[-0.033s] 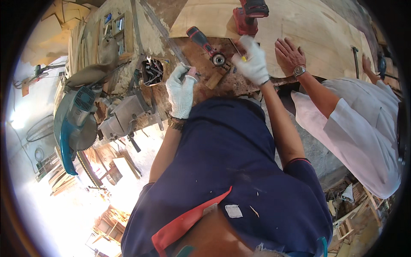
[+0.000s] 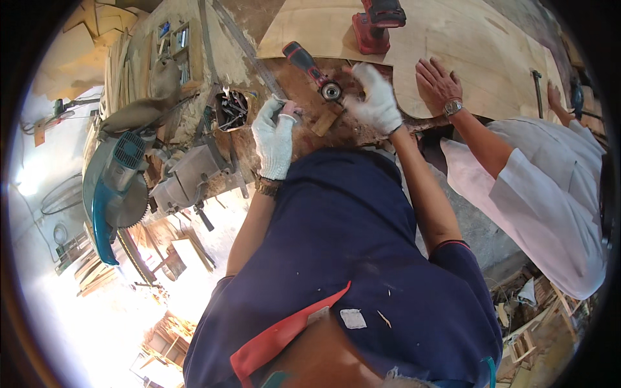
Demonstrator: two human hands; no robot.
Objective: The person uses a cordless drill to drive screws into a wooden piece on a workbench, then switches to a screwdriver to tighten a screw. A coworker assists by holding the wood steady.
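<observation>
My left hand (image 2: 272,139), in a white knit glove with bare fingertips, is raised over the near bench edge. Its thumb and fingers are pinched together; a small thing may be between them, too hidden to name. My right hand (image 2: 378,107), also gloved, hovers to the right with thumb and fingers apart and nothing visible in them. Between the hands and farther off lies a red-and-black angle grinder (image 2: 303,59), its round disc facing up. A small wooden block (image 2: 325,121) sits just below the grinder's disc.
A large plywood sheet (image 2: 453,39) bears a red cordless tool (image 2: 370,37); a co-worker's hand (image 2: 440,84) presses on it at right. A tool bin (image 2: 231,108) is beside my left hand. A teal circular saw (image 2: 116,184) stands farther left.
My right hand has shifted slightly left and nearer, its fingers now more distinct. The yellow-handled tool with a thin shaft seen beside it is now hidden. My left hand stays almost still.
</observation>
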